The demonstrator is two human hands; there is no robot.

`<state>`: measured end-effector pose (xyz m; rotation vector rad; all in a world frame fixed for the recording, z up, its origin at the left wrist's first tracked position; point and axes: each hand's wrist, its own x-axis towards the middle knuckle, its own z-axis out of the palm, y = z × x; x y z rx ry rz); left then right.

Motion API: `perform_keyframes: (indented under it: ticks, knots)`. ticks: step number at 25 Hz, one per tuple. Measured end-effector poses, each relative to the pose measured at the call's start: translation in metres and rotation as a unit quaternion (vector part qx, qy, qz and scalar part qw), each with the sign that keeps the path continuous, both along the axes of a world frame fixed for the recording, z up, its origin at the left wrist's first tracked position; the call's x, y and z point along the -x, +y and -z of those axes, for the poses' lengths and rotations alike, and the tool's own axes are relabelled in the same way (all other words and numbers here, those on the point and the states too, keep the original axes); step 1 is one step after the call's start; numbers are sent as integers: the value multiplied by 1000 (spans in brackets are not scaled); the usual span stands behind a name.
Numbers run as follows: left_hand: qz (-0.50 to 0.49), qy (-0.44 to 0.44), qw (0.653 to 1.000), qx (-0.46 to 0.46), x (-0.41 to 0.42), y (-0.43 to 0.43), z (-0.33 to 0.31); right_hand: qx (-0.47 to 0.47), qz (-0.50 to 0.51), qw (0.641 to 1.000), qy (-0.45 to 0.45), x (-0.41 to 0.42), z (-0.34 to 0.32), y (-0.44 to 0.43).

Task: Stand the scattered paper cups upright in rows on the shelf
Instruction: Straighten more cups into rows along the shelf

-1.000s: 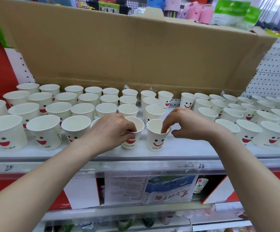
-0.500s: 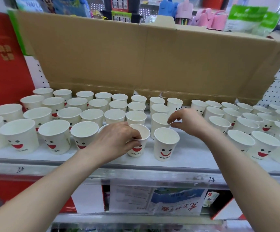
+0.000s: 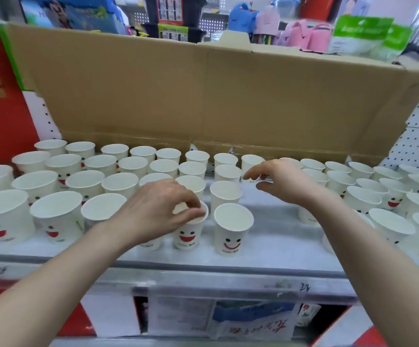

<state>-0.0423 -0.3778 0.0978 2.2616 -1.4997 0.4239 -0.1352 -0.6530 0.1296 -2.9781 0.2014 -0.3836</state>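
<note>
Your left grip [image 3: 158, 211] is narrow and closed on a paper cup [image 3: 187, 236] in the front row of the shelf [image 3: 278, 249]. Thumb and fingertips pinch the cup's rim from above, and your palm hides most of its mouth. The cup stands upright with its red smile facing you. Just to its right stands a second upright cup [image 3: 232, 234], close beside it and apart from your fingers.

Your right grip [image 3: 288, 182] hangs over the back rows, well apart from the left one. It is wide, with thumb and forefinger spread and the other fingers loosely curved, and it holds nothing. A back-row cup [image 3: 252, 162] sits at your forefinger's tip, its printed wall showing in the gap between finger and thumb. The view is blurred there, so it may be touching the cup or only near it.

More upright cups fill the shelf in rows on the left [image 3: 53, 216] and stand less evenly on the right [image 3: 391, 226]. A long cardboard box [image 3: 228, 96] stands along the back behind them all.
</note>
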Motion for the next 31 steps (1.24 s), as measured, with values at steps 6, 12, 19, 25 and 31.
perform_keyframes:
  ticks: [6,12,19,25,31]
  knots:
    - [-11,-41,998,-41,-20,-89,-36,60,70,996,15,3,-33,-91]
    - [-5,-62,987,-148,-60,-189,-41,79,142,983,86,-25,-18,-163]
    - [41,-49,981,-184,-109,-273,-35,105,150,972,148,-62,-9,-189]
    - [26,-112,969,-216,-106,-281,-23,144,105,972,155,-76,5,-181]
    - [7,-94,974,-207,-112,-272,-23,150,45,978,139,-89,11,-173]
